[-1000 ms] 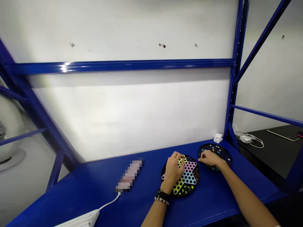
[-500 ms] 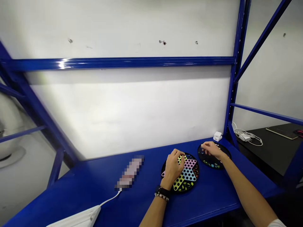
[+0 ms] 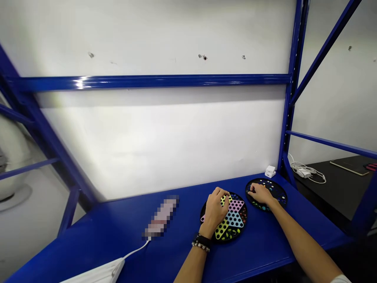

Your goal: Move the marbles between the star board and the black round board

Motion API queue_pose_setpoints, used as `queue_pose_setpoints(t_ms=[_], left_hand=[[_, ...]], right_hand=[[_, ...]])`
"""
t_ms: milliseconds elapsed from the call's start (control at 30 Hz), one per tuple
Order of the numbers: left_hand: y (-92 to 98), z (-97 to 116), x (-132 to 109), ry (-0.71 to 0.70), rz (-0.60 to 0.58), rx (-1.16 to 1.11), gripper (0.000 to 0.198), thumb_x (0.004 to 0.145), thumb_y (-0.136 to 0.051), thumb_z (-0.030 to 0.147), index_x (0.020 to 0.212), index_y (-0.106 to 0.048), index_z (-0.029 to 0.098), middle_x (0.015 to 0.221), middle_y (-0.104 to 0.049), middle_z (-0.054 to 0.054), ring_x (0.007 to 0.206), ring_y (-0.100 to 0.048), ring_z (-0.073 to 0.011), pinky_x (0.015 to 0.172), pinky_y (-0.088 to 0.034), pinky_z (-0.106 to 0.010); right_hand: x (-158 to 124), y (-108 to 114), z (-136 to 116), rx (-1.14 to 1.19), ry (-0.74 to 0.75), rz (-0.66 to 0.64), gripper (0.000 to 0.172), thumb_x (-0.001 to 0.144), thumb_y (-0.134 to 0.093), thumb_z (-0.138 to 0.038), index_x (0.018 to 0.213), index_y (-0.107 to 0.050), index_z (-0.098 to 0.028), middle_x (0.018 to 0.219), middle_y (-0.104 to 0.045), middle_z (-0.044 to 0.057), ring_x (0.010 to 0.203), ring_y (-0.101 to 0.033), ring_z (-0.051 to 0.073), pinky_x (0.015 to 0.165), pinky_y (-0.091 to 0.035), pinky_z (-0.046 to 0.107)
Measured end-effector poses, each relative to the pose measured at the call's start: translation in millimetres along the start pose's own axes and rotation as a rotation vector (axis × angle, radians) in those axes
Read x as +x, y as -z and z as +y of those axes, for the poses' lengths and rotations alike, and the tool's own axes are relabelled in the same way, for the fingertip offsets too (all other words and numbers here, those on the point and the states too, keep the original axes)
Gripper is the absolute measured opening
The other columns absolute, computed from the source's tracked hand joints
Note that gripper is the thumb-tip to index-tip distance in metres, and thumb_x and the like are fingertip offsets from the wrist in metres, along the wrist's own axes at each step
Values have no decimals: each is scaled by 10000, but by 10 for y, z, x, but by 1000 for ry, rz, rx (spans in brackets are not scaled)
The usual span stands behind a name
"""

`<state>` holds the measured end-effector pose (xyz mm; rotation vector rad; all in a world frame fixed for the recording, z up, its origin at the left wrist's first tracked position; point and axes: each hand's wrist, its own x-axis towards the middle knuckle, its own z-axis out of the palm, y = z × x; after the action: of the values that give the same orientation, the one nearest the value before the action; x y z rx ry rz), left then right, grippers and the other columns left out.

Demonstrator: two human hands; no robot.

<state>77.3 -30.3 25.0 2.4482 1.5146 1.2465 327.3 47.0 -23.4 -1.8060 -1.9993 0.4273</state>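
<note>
A round Chinese checkers board (image 3: 235, 219) with a pastel star full of black holes lies on the blue table. Coloured marbles sit around its edge, green ones at the front and red ones at the right. Over the board's left part is my left hand (image 3: 216, 206), its fingers loosely curved with a gap to the thumb and nothing visible between them. To the right lies a round black tray (image 3: 278, 192) with scattered marbles. My right hand (image 3: 261, 193) is low over the tray's left side, fingers pinched together; what they hold, if anything, is hidden.
A blurred-out flat pink thing (image 3: 163, 216) lies left of the board, joined by a white cable to a white power strip (image 3: 97, 273). White adapters (image 3: 270, 171) stand at the back right. Blue frame posts (image 3: 285, 118) rise there, beside a black table (image 3: 338, 184).
My right hand has moved slightly left and lower at the tray, uncovering more of its back part. My left hand stays over the board. The view has shifted slightly.
</note>
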Motion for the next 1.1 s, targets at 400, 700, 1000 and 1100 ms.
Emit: queue_pose_setpoints(t_ms=[400, 700, 1000, 1100], left_hand=[[-1, 9, -16, 2, -39, -8, 191, 932, -412, 231, 865, -591, 226, 925, -623, -33, 813, -601, -173, 735, -442, -329], [0, 17, -15, -3, -44, -10, 181, 924, -426, 217, 863, -597, 225, 927, -627, -25, 823, -603, -172, 743, -448, -328], [15, 42, -6, -19, -33, -7, 197, 922, -424, 227, 850, -607, 230, 911, -637, -30, 800, -610, -170, 736, -457, -325], [17, 43, -8, -17, -56, -23, 193, 920, -425, 226, 859, -608, 229, 922, -638, -35, 813, -608, -175, 749, -459, -334]], right_hand=[[106, -8, -2, -105, -76, 134, 208, 993, -301, -271, 1037, -483, -178, 1001, -668, 94, 867, -619, 197, 676, -327, 279], [149, -116, -43, -303, 78, -6, 286, 983, -331, -263, 1196, -494, -161, 1163, -637, 161, 1012, -625, 243, 815, -371, 319], [243, 81, 47, 653, -129, 217, 295, 952, -239, -417, 903, -447, -214, 794, -592, 47, 700, -567, 175, 633, -426, 278], [205, 218, 87, 963, -132, 178, 314, 930, -198, -438, 859, -416, -224, 683, -520, 6, 520, -461, 131, 487, -355, 241]])
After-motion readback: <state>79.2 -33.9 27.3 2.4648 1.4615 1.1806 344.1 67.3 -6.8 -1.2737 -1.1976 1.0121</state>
